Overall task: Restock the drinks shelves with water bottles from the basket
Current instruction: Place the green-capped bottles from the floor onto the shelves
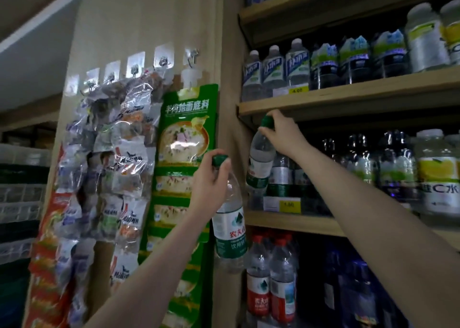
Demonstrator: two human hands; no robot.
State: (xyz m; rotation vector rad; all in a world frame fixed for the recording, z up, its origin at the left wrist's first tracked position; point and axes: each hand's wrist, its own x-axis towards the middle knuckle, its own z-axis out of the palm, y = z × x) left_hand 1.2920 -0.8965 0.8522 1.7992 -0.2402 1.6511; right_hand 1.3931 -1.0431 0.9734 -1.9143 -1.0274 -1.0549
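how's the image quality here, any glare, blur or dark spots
Head view: glare washes out the clear adhesive hooks and the hanging snack packets; the lower right shelf sinks into shadow; wide-angle distortion bows the shelf edges; overall soft, so price tags barely read. The left hand and right hand with their green-capped water bottles stay fairly clear.

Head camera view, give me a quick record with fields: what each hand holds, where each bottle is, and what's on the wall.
left hand: grips green-capped water bottle by its neck, in front of the shelf post
right hand: grips second green-capped bottle by its top, tilted, at middle shelf left end
wall: hanging snack packets
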